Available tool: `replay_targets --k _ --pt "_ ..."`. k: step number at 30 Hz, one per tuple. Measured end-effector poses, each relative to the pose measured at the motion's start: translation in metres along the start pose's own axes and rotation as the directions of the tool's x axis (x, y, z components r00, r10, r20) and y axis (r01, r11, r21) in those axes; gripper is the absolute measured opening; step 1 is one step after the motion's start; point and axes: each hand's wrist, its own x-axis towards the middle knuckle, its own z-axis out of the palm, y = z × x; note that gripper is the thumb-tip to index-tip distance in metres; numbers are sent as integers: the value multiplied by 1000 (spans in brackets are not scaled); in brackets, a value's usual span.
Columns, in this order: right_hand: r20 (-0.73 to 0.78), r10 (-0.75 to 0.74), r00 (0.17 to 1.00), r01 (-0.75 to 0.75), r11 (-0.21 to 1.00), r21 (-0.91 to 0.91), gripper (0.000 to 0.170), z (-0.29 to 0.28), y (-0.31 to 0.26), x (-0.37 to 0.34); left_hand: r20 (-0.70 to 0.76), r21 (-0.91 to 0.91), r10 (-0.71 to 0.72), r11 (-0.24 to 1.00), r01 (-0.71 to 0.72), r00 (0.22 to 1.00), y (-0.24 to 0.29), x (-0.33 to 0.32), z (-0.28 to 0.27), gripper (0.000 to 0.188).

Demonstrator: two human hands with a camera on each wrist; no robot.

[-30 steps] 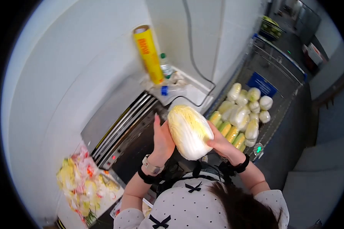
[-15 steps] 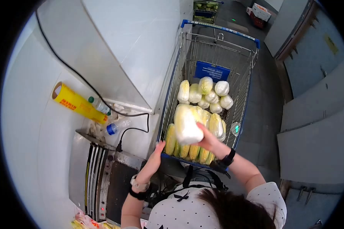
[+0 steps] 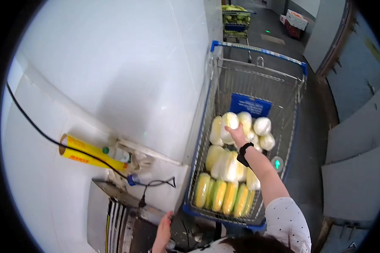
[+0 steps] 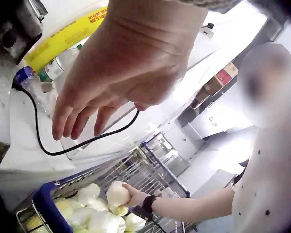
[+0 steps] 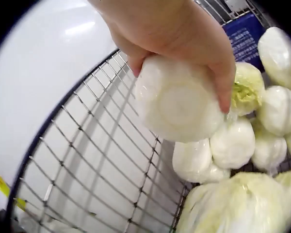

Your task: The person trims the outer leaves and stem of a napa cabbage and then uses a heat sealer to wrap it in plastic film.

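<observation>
My right hand [image 3: 237, 134] grips a napa cabbage [image 3: 229, 121] over the back left part of the shopping cart [image 3: 190, 185]. Seen from the right wrist, the fingers and thumb of the right hand [image 5: 179, 39] clasp the cabbage [image 5: 177, 99] around its sides, its pale base facing the camera. Other wrapped cabbages [image 3: 262, 126] lie below and beside it, and wrapped corn [image 3: 230, 197] fills the cart's near end. My left hand [image 3: 163, 232] is beside the metal machine, holding nothing; in the left wrist view that hand [image 4: 121, 73] has its fingers loosely extended.
A yellow roll [image 3: 90, 152], a green-capped bottle [image 3: 118, 154] and a black cable [image 3: 33, 124] lie by the wall at left. The metal machine [image 3: 101, 215] is at the lower left. A second cart [image 3: 236, 27] stands beyond the first, with boxes [image 3: 296, 20] farther right.
The right hand has carried the cabbage from above the machine side into the cart's far part. The left hand let go of it and stays near the machine. The view has turned toward the cart.
</observation>
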Motion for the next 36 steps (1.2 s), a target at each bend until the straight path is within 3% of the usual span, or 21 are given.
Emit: replay_targets --k 2,3,4,6,8,10,11,12,14,15,18,20,22,23,26,27,28,30,32,34,36 --pt "-107 -12 994 -5 987 -160 96 21 8 28 0 -129 -192 973 190 981 -14 11 -4 53" --pt "-122 30 992 -56 974 -219 97 25 1 35 129 -122 -15 992 31 992 27 -11 -3 63" --pt "-139 70 988 -107 954 -279 97 29 -5 40 109 -56 -117 991 123 987 19 -5 -4 59" --pt "-146 157 977 -202 899 -388 101 41 -8 48 40 -185 -97 977 102 995 -10 4 -4 56" --pt "-226 86 970 -190 851 -490 97 62 15 61 -8 -167 -58 984 56 998 -8 0 -1 55" --pt "-208 -172 963 0 771 -637 87 76 59 67 -27 -118 -72 991 69 997 3 -5 -1 53" --pt "-180 -299 937 89 704 -704 82 76 75 70 -28 -82 -100 992 97 995 10 -4 -1 53" --pt "-24 -231 973 151 706 -692 75 65 85 76 -28 -46 -123 992 122 992 19 -3 -1 52" --pt "285 -92 954 260 725 -637 63 43 93 88 -50 49 -86 995 89 995 32 -9 -4 49" --pt "277 79 958 113 782 -613 44 29 70 72 -54 83 -49 995 53 997 30 -11 -7 47" --pt "523 280 805 -202 958 -202 43 -37 -32 -21 -46 126 41 991 -35 998 28 -19 -17 42" --pt "597 252 762 -212 967 -139 40 -69 -59 -71 -64 91 82 993 -75 995 23 -28 -20 39" --pt "648 193 736 -171 980 -98 40 -98 -83 -135 -115 16 110 994 -109 987 13 -41 -22 36" --pt "689 213 692 -199 975 -102 39 -109 -90 -166 -158 73 185 982 -175 970 13 -49 -23 33" --pt "773 289 564 -224 955 -193 35 -124 -96 -260 -193 -59 106 991 -119 976 -4 -79 -34 33" --pt "811 308 498 -219 949 -226 35 -123 -93 -291 -253 -106 147 978 -178 956 -7 -91 -34 25" --pt "843 329 425 -211 942 -261 34 -121 -89 -321 -189 -190 61 977 -97 980 -44 -94 -43 32" --pt "897 347 275 -201 933 -299 35 -113 -89 -379 -280 -243 103 954 -174 955 -57 -128 -50 30" --pt "948 278 153 -96 959 -265 38 -101 -55 -427 -343 -256 127 941 -223 931 -77 -169 -59 30" --pt "977 200 75 401 891 -213 39 -93 -56 -469 -474 -255 111 932 -256 874 -97 -217 -64 28" --pt "982 181 56 593 785 -179 37 -88 -46 -507 -509 -439 57 841 -316 859 -135 -274 -74 31"
